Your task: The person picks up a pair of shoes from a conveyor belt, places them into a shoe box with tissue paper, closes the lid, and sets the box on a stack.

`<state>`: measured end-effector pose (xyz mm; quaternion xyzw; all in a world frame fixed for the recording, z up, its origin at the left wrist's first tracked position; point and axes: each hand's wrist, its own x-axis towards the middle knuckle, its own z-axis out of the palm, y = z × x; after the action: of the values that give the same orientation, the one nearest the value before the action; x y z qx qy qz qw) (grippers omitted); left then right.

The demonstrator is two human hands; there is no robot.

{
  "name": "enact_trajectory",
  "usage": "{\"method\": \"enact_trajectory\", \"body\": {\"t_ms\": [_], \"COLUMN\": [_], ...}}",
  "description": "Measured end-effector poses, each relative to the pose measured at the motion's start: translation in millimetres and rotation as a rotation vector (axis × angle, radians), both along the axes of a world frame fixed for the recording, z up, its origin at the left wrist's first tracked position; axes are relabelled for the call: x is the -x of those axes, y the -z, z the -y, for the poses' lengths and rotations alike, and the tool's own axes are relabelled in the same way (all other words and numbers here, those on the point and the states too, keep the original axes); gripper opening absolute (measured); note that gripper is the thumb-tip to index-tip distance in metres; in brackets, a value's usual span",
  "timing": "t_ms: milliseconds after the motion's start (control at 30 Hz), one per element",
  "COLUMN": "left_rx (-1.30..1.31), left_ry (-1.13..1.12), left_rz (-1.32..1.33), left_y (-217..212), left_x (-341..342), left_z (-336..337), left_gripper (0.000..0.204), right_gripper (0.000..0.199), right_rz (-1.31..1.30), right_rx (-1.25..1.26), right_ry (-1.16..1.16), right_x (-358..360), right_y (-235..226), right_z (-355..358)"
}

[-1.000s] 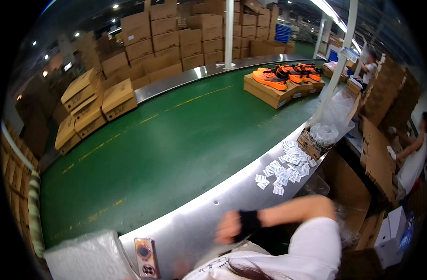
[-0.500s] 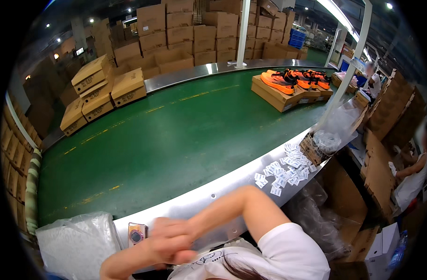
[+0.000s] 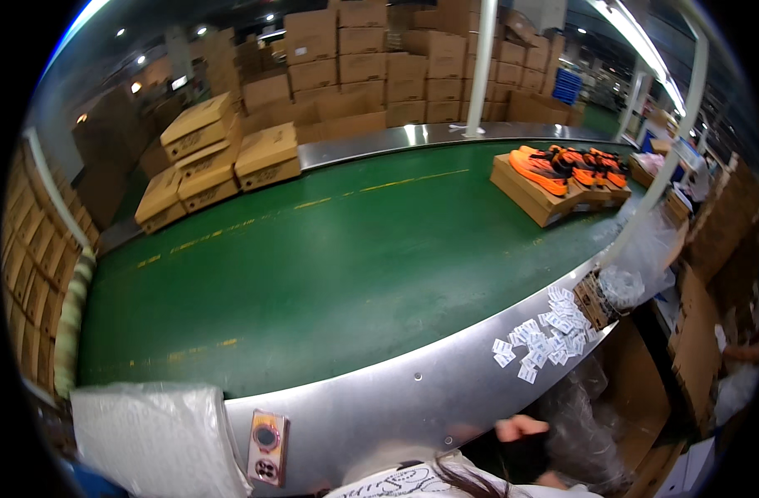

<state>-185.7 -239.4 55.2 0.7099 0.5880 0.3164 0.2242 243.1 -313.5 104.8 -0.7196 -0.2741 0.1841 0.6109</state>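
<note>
My right hand [image 3: 521, 428] is low on the right, just past the front of the steel ledge [image 3: 355, 415]. Motion blurs its fingers, so I cannot make out whether they hold anything. Directly below it is something dark, with a small patch of skin [image 3: 550, 480] under that; what the dark thing is does not show. My left hand is out of view. A phone [image 3: 268, 446] with a round ring and a lens cluster lies on the ledge at the left. Up the ledge from my right hand, small white paper packets [image 3: 554, 336] are heaped loosely.
A stack of clear plastic bags [image 3: 151, 440] covers the ledge's left end. Beyond it runs a green conveyor belt [image 3: 313, 274]. Orange-and-black shoes [image 3: 562, 170] sit on cartons at far right; shoe boxes [image 3: 209, 162] are stacked far left. A post [image 3: 658, 191] rises beside an open box [image 3: 595, 300].
My crossed arms have left the space above the ledge, uncovering the whole phone. One hand now shows at lower right. The view has shifted, so the scene sits further right.
</note>
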Motion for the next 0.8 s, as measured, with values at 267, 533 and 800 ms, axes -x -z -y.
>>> {"method": "enact_trajectory", "body": {"t_ms": [267, 533, 800], "left_rx": [-0.382, 0.052, 0.136], "left_ry": [0.754, 1.037, 1.053], "left_rz": [0.057, 0.213, 1.235], "left_y": [-113.1, -148.9, -141.0], "left_x": [-175.9, -182.2, -201.9], "left_z": [-119.6, -116.0, -80.9], "left_gripper": [0.013, 0.028, 0.033], "right_gripper": [0.015, 0.019, 0.017], "right_rz": [1.128, 1.319, 1.246], "right_rx": [-0.578, -0.804, -1.049], "right_ry": [-1.272, -1.102, -0.91], "right_x": [76.8, 93.0, 126.2], "right_y": [-30.5, -72.6, -131.5], "right_z": [-161.9, -143.4, -114.0]}}
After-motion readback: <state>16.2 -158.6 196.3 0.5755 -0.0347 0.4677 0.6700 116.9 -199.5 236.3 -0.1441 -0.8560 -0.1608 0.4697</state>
